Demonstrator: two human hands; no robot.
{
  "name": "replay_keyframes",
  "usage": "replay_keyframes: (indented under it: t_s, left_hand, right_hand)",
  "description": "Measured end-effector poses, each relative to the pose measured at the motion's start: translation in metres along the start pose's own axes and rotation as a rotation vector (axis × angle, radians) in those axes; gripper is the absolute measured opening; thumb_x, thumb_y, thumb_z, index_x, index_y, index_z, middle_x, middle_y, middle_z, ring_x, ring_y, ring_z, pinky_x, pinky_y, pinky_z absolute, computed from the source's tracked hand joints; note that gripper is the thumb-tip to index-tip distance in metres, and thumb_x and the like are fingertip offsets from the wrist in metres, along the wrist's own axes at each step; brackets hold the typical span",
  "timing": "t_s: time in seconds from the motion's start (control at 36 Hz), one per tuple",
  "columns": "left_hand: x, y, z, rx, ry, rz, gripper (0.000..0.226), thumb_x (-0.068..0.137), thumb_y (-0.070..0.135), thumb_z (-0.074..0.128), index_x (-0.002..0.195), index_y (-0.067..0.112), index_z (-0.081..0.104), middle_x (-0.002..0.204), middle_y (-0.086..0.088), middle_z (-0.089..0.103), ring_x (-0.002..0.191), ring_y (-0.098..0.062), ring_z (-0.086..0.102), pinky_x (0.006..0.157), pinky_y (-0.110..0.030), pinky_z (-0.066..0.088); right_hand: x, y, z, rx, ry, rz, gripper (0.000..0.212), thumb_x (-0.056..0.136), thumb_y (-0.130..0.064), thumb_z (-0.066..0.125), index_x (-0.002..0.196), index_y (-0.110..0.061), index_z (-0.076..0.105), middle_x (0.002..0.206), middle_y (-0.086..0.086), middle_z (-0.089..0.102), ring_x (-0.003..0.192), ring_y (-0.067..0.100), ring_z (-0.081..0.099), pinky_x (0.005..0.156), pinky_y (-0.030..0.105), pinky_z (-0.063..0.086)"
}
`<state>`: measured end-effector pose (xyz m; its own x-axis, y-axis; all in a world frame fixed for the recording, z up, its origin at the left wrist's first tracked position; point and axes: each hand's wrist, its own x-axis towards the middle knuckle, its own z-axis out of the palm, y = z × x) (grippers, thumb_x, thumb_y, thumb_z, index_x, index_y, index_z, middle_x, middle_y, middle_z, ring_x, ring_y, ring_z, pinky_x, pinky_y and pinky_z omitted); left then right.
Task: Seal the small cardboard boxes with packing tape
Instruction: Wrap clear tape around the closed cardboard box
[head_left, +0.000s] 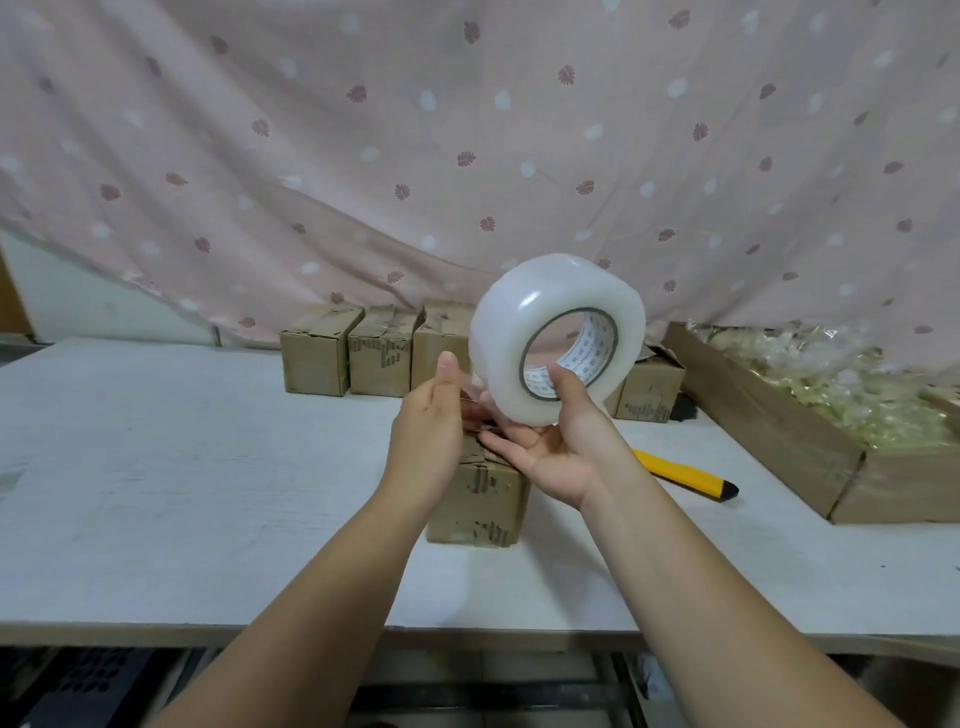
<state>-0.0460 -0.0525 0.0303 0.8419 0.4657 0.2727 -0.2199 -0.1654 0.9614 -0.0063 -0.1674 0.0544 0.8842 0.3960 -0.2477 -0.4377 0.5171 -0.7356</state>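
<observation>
A thick roll of clear packing tape (524, 332) is held up in front of me by my right hand (558, 441), thumb inside the core and fingers under the roll. My left hand (428, 421) is at the roll's left edge, its fingertips pinched at what looks like the loose end of the tape. Directly below both hands stands a small cardboard box (478, 504) on the white table (182, 467), its top partly hidden by my hands. A row of several more small cardboard boxes (382, 348) stands along the back of the table.
A yellow utility knife (685, 473) lies on the table to the right of the box. A large open carton (779, 431) full of clear-wrapped items sits at the right. A pink patterned curtain (467, 156) hangs behind the table.
</observation>
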Motion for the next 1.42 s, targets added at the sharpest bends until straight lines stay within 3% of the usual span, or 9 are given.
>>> replay_keyframes:
  t_s: [0.17, 0.28, 0.5, 0.61, 0.69, 0.81, 1.19, 1.33, 1.42]
  left_hand:
    - [0.004, 0.002, -0.001, -0.038, 0.038, -0.122, 0.02, 0.087, 0.032, 0.062, 0.098, 0.016, 0.064, 0.092, -0.004, 0.071, 0.091, -0.022, 0.067, 0.092, -0.049, 0.051]
    - [0.006, 0.0, -0.002, -0.101, 0.099, -0.155, 0.037, 0.081, 0.023, 0.065, 0.115, 0.021, 0.051, 0.1, -0.006, 0.069, 0.094, -0.021, 0.067, 0.09, -0.043, 0.053]
    - [0.004, 0.006, -0.013, -0.334, 0.099, -0.232, 0.045, 0.09, 0.002, 0.06, 0.123, 0.018, 0.033, 0.089, -0.011, 0.065, 0.072, -0.018, 0.064, 0.051, -0.019, 0.05]
    - [0.007, 0.006, -0.012, -0.373, 0.138, -0.236, 0.017, 0.104, 0.019, 0.037, 0.12, 0.014, 0.037, 0.076, -0.006, 0.066, 0.067, -0.019, 0.063, 0.074, -0.032, 0.051]
    - [0.007, 0.006, -0.01, -0.375, 0.131, -0.216, 0.036, 0.099, 0.036, 0.051, 0.122, 0.013, 0.037, 0.076, -0.004, 0.067, 0.076, -0.022, 0.067, 0.087, -0.037, 0.051]
    - [0.009, 0.002, -0.012, -0.314, 0.098, -0.24, 0.058, 0.087, 0.015, 0.068, 0.131, 0.017, 0.03, 0.084, -0.007, 0.066, 0.092, -0.026, 0.067, 0.098, -0.043, 0.048]
    - [0.016, 0.001, -0.019, -0.317, 0.096, -0.26, 0.039, 0.092, -0.008, 0.045, 0.123, 0.014, 0.039, 0.095, -0.013, 0.062, 0.058, -0.018, 0.056, 0.047, -0.025, 0.048]
    - [0.018, 0.0, -0.021, -0.34, 0.06, -0.268, 0.039, 0.098, 0.028, 0.052, 0.126, 0.0, 0.049, 0.097, -0.018, 0.07, 0.073, -0.025, 0.068, 0.066, -0.033, 0.053]
    - [0.018, 0.0, -0.024, -0.392, -0.002, -0.334, 0.04, 0.094, 0.02, 0.06, 0.126, -0.003, 0.052, 0.108, -0.022, 0.069, 0.092, -0.028, 0.068, 0.084, -0.035, 0.056]
  right_hand:
    - [0.001, 0.002, -0.002, -0.017, -0.002, -0.004, 0.038, 0.098, -0.038, 0.052, 0.105, -0.002, 0.056, 0.08, 0.019, 0.072, 0.072, 0.029, 0.07, 0.092, 0.047, 0.047]
    - [-0.003, 0.003, 0.0, -0.014, 0.001, -0.021, 0.035, 0.097, -0.038, 0.053, 0.096, -0.003, 0.054, 0.073, 0.019, 0.072, 0.075, 0.031, 0.069, 0.087, 0.046, 0.049]
    - [-0.006, 0.008, 0.002, -0.045, 0.035, -0.105, 0.033, 0.093, -0.042, 0.057, 0.098, -0.01, 0.056, 0.088, 0.014, 0.072, 0.083, 0.028, 0.07, 0.086, 0.043, 0.053]
    - [-0.007, 0.011, 0.004, -0.034, 0.029, -0.124, 0.033, 0.094, -0.043, 0.055, 0.098, -0.01, 0.056, 0.096, 0.014, 0.07, 0.093, 0.025, 0.069, 0.084, 0.041, 0.054]
    - [-0.006, 0.01, 0.004, -0.026, 0.013, -0.108, 0.034, 0.095, -0.042, 0.054, 0.102, -0.009, 0.056, 0.093, 0.014, 0.072, 0.09, 0.024, 0.07, 0.075, 0.039, 0.056]
    - [-0.006, 0.009, 0.004, 0.001, -0.003, -0.092, 0.034, 0.095, -0.04, 0.055, 0.099, -0.007, 0.056, 0.082, 0.014, 0.073, 0.075, 0.025, 0.071, 0.067, 0.039, 0.057]
    - [-0.003, 0.013, 0.004, -0.067, -0.012, -0.146, 0.036, 0.093, -0.043, 0.057, 0.101, -0.008, 0.058, 0.104, 0.016, 0.07, 0.096, 0.03, 0.07, 0.076, 0.042, 0.058]
    - [-0.004, 0.012, 0.005, -0.07, -0.011, -0.129, 0.038, 0.094, -0.043, 0.055, 0.101, -0.006, 0.057, 0.103, 0.018, 0.07, 0.094, 0.03, 0.07, 0.072, 0.04, 0.06]
    - [-0.003, 0.011, 0.005, -0.066, -0.008, -0.102, 0.041, 0.094, -0.045, 0.055, 0.105, -0.005, 0.057, 0.106, 0.019, 0.07, 0.094, 0.031, 0.07, 0.069, 0.039, 0.061]
